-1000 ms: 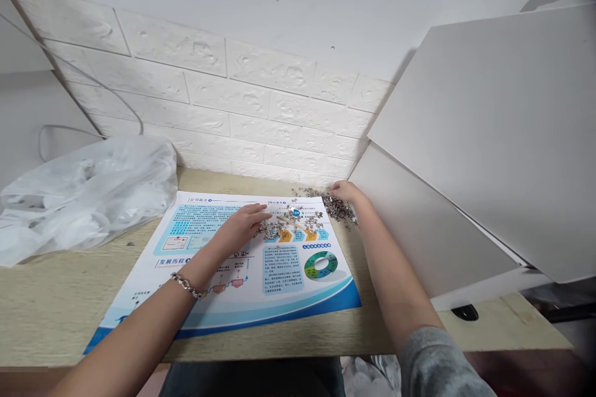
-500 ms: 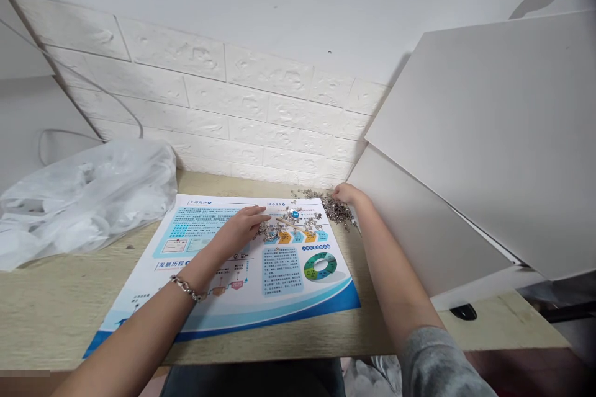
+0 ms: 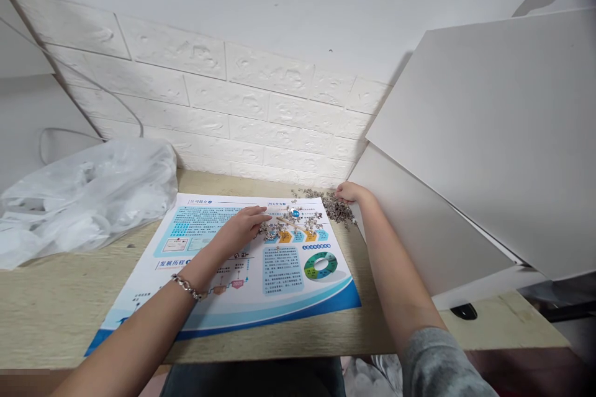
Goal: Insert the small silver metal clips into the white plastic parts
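A printed poster (image 3: 279, 285) with blue borders lies on the wooden table (image 3: 51, 298). My left hand (image 3: 244, 227) rests over the poster's upper middle, fingers stretched out toward small metal pieces (image 3: 274, 229) scattered on the paper. A thin light stick (image 3: 291, 222) lies among these pieces. Beyond the poster's upper right corner is a darker pile of small metal pieces (image 3: 339, 209). My right hand (image 3: 349, 191) is at the back edge of that pile, its fingers bent together and pointing down; anything between them is too small to make out.
A translucent plastic bag (image 3: 93, 192) sits at the left. White brick-patterned wall (image 3: 200, 99) rises behind the table. Large grey-white panels (image 3: 488, 136) lean at the right, close to my right forearm. A black oval fitting (image 3: 464, 311) is near the right front edge.
My right hand has shifted very slightly to the right at the pile. The left hand looks almost unmoved.
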A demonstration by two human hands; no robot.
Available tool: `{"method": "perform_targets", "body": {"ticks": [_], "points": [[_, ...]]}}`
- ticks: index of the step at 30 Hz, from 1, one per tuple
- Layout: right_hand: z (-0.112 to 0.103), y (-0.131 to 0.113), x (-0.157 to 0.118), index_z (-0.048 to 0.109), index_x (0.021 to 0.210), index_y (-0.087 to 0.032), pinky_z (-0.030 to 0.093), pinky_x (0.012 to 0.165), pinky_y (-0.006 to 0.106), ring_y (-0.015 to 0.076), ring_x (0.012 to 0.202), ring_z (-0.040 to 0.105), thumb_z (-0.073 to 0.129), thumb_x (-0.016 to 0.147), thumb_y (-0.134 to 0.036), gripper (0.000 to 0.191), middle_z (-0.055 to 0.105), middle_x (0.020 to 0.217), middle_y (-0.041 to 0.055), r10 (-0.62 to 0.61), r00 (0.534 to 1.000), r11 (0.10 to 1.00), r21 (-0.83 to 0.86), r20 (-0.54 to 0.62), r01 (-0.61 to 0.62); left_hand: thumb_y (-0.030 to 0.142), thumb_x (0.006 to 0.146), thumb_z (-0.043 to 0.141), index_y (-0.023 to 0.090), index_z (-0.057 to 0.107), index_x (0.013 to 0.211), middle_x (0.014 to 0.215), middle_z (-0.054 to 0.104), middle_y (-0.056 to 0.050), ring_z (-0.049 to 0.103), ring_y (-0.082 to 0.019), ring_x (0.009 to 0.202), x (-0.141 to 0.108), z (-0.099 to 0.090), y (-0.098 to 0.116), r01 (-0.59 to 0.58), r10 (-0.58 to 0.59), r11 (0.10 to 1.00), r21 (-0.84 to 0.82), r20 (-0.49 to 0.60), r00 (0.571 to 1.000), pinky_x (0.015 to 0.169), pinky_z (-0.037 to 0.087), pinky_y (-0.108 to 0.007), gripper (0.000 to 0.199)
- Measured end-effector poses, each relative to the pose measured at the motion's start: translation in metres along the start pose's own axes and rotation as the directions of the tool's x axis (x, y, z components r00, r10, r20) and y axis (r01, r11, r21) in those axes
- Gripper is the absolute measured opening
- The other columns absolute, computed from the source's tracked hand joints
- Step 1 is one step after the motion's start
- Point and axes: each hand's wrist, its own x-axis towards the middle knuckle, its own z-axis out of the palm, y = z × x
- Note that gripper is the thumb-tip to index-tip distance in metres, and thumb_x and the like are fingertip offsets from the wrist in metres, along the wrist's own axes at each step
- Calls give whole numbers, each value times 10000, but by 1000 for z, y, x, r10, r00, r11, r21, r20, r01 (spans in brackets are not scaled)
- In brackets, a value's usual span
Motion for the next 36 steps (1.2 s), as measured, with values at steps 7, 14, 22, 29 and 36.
{"method": "perform_targets", "body": {"ticks": [7,14,22,29,36], "points": [[1,-1,5,619,697,-97,347,448,230,83,400,423,555,723,-184,112,570,542,28,-11,994,1000,-2,109,12,197,844,406,225,600,1105,1274,508,-74,447,-241,1183,0,-1,1,6,-6,1000,-8,11,1000,949,401,-424,326],[9,3,6,640,870,-99,409,575,219,130,612,564,580,719,-225,205,656,798,82,-50,998,999,-21,24,50,186,838,398,230,597,1105,1273,512,-62,444,-232,1185,0,-2,2,-3,3,1000,5,1,1000,949,405,-426,336],[64,-5,-13,547,1145,-231,320,913,330,249,1151,403,417,826,-487,429,467,1234,102,-78,966,996,-66,-245,64,180,849,370,215,603,1109,1262,521,-73,442,-228,1187,0,-3,4,16,-16,1000,9,16,1000,959,398,-413,351],[73,1,-14,611,919,-185,332,808,257,193,969,493,403,835,-450,347,575,1026,81,-100,909,992,-111,-405,60,186,853,366,214,603,1115,1265,517,-78,448,-222,1179,-1,0,1,-8,8,1000,22,1,1000,958,397,-398,355],[62,6,-2,613,831,-159,330,633,210,155,781,553,432,817,-413,313,644,850,77,-44,921,998,-63,-387,21,192,847,358,201,606,1115,1270,514,-77,442,-237,1180,0,-5,4,94,-93,995,37,-29,995,963,388,-413,365]]}}
